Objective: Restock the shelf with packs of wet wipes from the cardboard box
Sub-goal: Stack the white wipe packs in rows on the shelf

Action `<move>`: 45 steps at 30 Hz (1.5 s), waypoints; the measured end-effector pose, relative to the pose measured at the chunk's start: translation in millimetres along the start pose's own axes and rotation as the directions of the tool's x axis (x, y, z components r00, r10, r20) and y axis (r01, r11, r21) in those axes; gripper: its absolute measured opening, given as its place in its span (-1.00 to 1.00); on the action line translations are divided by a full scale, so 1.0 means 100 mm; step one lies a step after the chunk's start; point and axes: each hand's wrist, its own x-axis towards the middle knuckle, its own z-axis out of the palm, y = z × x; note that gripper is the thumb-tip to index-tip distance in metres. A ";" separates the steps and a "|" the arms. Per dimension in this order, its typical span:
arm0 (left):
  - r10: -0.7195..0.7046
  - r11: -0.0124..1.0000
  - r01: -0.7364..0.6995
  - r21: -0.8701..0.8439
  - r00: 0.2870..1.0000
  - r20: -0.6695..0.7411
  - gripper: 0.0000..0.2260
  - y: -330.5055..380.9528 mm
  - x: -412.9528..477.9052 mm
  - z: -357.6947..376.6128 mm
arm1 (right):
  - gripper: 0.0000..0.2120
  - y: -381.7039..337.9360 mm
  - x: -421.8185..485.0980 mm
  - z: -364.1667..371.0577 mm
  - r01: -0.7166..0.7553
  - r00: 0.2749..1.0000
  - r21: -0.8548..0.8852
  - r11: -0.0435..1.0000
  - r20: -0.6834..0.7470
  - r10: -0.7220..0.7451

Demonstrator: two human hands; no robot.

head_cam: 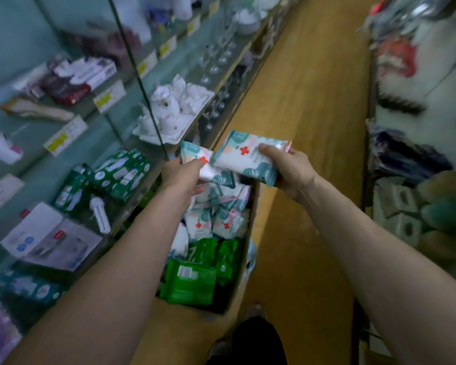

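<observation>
A cardboard box point(249, 248) stands on the floor below me, holding several white-and-teal wipe packs point(216, 219) and green wipe packs point(190, 283). My left hand point(181, 177) grips one white-and-teal pack with a red cross point(198, 154) above the box. My right hand point(287, 167) grips a second pack of the same kind point(245, 159), lifted beside the first. Both packs hang over the far end of the box, next to the shelf point(142, 185) on the left.
The left shelving carries green boxed goods point(116, 172), a white tea set point(174, 106), glasses point(216, 61) and yellow price tags. Wooden floor point(308, 101) runs down the aisle. Mixed goods crowd the right side point(411, 159). My dark shoe point(258, 341) is by the box.
</observation>
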 end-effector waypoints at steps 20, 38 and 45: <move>0.197 0.963 -0.267 -0.025 0.643 0.740 -0.98 1.12 -2.76 3.37 | -0.85 -1.49 -2.13 -3.57 0.474 0.720 0.112 0.874 -0.621 -0.310; -0.058 0.963 -0.248 0.103 0.180 0.982 -0.85 0.35 -4.99 5.72 | -0.85 -1.06 -3.58 -5.82 0.648 0.430 0.241 0.723 -0.899 -0.086; -0.162 0.932 -0.328 0.157 0.013 0.987 -0.86 0.14 -5.34 6.33 | -0.85 -1.00 -3.60 -6.21 0.704 0.295 0.229 0.672 -0.955 0.017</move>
